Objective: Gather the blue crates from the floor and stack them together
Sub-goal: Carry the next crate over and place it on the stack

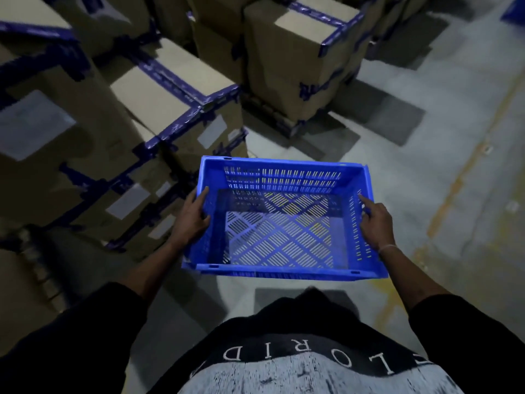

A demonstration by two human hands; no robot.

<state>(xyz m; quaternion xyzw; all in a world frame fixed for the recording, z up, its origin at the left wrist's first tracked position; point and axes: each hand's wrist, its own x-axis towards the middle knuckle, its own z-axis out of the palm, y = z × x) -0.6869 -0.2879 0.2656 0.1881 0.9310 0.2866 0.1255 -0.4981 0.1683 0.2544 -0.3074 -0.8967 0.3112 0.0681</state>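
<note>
You've got one blue crate up off the floor, both hands on it, in a dim storage room.

Head view: your left hand is clamped on the crate's left wall, fingers wrapped over the rim, and your right hand grips the right wall the same way, thin bracelet on that wrist. The crate is empty, open side up, held level in front of your black shirt. Under it is a grey concrete floor with a worn yellow line running off to the right. Left and ahead, cardboard boxes sealed with blue tape sit stacked close together, white labels on their sides. A bit of something blue peeks in at the top right corner, can't tell what it is.
</note>
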